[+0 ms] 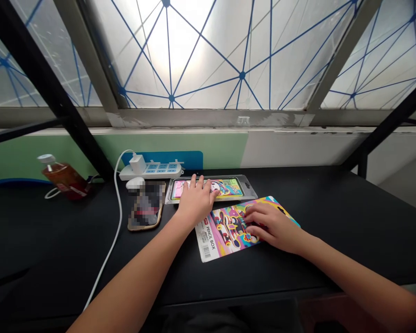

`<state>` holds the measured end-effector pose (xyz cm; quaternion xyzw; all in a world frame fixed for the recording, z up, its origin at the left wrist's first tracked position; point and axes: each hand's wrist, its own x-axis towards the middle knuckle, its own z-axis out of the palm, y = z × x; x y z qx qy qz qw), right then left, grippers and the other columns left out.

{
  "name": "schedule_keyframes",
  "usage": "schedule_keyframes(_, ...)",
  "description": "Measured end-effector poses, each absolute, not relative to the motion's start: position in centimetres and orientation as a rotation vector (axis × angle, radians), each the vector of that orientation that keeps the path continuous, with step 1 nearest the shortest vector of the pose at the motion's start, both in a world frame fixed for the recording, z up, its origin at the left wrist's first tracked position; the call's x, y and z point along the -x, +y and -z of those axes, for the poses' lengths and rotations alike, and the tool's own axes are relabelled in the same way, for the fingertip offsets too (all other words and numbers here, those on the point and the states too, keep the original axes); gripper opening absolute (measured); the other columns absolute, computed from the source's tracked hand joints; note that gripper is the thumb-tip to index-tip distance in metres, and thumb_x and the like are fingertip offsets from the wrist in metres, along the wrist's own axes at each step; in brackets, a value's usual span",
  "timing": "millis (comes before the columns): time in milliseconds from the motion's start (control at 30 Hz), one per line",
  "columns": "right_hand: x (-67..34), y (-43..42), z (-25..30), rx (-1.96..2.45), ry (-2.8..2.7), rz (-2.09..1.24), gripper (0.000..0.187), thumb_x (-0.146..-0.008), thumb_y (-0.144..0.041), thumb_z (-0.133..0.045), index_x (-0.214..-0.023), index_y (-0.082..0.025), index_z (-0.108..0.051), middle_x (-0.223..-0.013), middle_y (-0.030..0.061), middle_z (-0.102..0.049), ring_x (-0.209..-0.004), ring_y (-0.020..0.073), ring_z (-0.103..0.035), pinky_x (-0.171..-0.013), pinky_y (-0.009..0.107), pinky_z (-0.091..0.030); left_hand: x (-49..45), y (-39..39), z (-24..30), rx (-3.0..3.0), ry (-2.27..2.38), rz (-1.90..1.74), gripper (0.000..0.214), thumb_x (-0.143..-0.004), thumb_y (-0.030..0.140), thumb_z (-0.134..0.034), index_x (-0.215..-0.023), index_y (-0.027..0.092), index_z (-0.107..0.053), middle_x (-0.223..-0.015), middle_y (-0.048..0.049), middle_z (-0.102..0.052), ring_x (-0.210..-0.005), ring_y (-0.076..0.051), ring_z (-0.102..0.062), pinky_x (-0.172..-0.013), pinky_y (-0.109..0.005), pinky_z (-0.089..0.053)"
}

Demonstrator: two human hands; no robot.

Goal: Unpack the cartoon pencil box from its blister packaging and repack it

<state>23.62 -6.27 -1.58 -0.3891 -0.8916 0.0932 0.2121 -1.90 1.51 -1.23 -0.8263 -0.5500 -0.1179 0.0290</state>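
My left hand (198, 199) rests with fingers spread on a colourful pencil box (229, 187) that lies in a clear plastic blister pack (248, 187) towards the back of the desk. Below and to the right, my right hand (275, 226) lies on a bright printed backing card (225, 231) marked "PENCIL BOX". Its fingers are stretched out, slightly bent, over the card's picture. The card lies flat and tilted, its white barcode end towards the left. Part of the pencil box is hidden under my left hand.
A phone (146, 206) and a white earbud case (135, 184) lie left of the pack. Behind them sits a power strip (152, 170) with a plugged-in charger (137, 163); its white cable (119, 212) runs forward. A drink bottle (66, 179) stands far left. Black metal bars (79, 125) flank the desk.
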Motion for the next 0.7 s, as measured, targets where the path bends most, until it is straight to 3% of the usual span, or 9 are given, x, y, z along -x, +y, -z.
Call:
schedule_keyframes(167,-21.7,-5.0,1.9,1.254,-2.486,-0.128,0.049,-0.095,-0.055,-0.057,-0.129,-0.02,-0.059,-0.131,0.016,-0.061,-0.121,0.0322,-0.057,-0.101,0.05,-0.048,1.9,1.4,1.2,2.556,-1.717,0.331,0.065,-0.106,0.051,-0.024,-0.154,0.012,-0.04,-0.163,-0.0187,-0.032,-0.153,-0.04,-0.021,-0.117,-0.063,-0.025)
schedule_keyframes(433,-20.3,-5.1,2.4,1.342,-2.421,-0.05,0.027,-0.097,-0.047,-0.056,-0.086,-0.022,-0.052,-0.094,0.0091,-0.063,-0.089,0.0253,-0.058,-0.079,0.039,-0.048,2.0,1.3,1.1,2.57,-1.669,0.328,0.058,-0.106,0.05,-0.024,-0.156,0.024,-0.039,-0.164,-0.0172,-0.031,-0.153,-0.038,-0.025,-0.116,-0.065,-0.025)
schedule_keyframes(600,-21.7,-4.3,0.0,1.513,-2.269,-0.194,0.033,-0.094,-0.055,-0.055,-0.088,-0.024,-0.051,-0.072,0.0016,-0.063,-0.062,0.0195,-0.056,-0.06,0.032,-0.04,2.1,1.3,0.5,2.63,-1.696,0.345,0.054,-0.107,0.047,-0.027,-0.151,0.024,-0.046,-0.164,-0.0157,-0.033,-0.152,-0.039,-0.026,-0.114,-0.067,-0.027)
schedule_keyframes(700,-24.5,-1.3,-2.0,1.613,-2.21,-0.278,0.04,-0.091,-0.063,-0.054,-0.084,-0.024,-0.056,-0.075,0.002,-0.067,-0.066,0.0198,-0.059,-0.061,0.031,-0.039,1.9,0.9,0.0,2.671,-1.685,0.411,0.049,-0.107,0.045,-0.025,-0.132,0.023,-0.062,-0.164,-0.013,-0.033,-0.153,-0.036,-0.024,-0.114,-0.069,-0.027)
